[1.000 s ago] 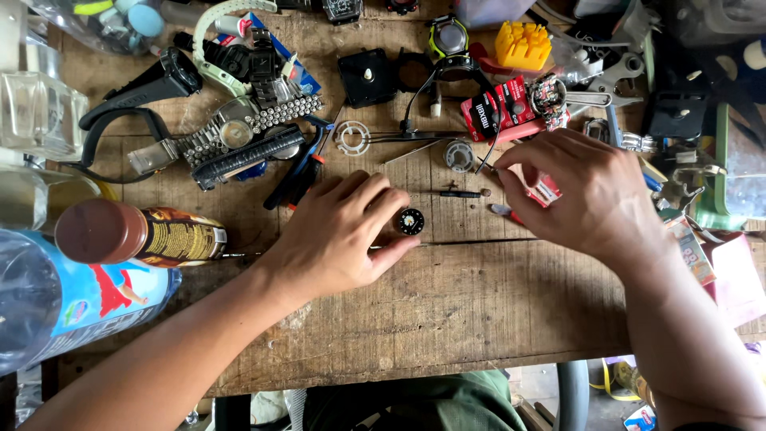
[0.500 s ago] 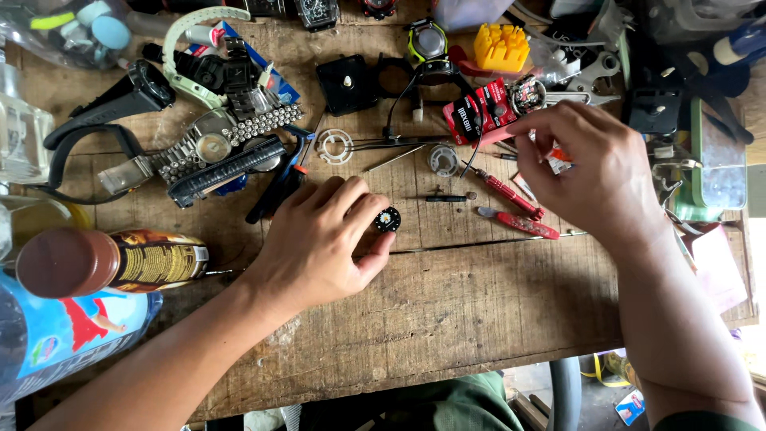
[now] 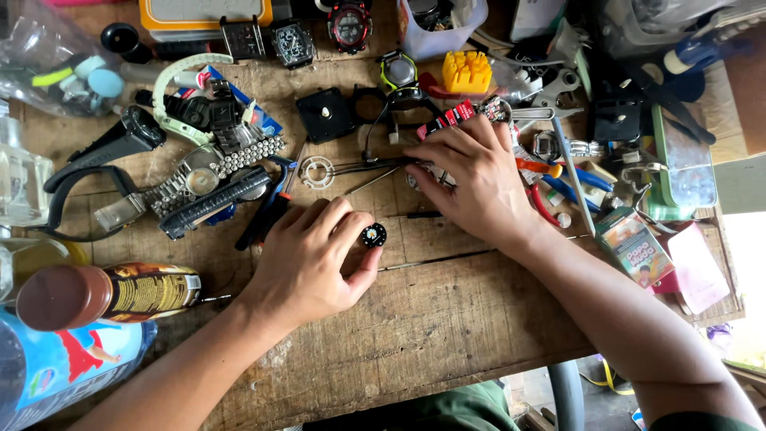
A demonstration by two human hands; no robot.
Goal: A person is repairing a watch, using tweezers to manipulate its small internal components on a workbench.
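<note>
Black round watch movement (image 3: 373, 235) pinched by left hand (image 3: 307, 263) on worn wooden bench (image 3: 415, 335); keep steady. Right hand (image 3: 471, 179), at one o'clock, fingers spread flat over tweezers (image 3: 359, 168); grasp gently.

Bench (image 3: 447, 335): dial (image 3: 373, 235) at my left hand (image 3: 307, 259); tweezers (image 3: 363, 166) behind it, under my right hand (image 3: 475, 179); bottle (image 3: 108, 295) far left.

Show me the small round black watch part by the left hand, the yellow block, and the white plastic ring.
small round black watch part (image 3: 373, 235), head view, centre of its dark face.
yellow block (image 3: 467, 73), head view, middle of its ridged top.
white plastic ring (image 3: 317, 172), head view, on its band.
</note>
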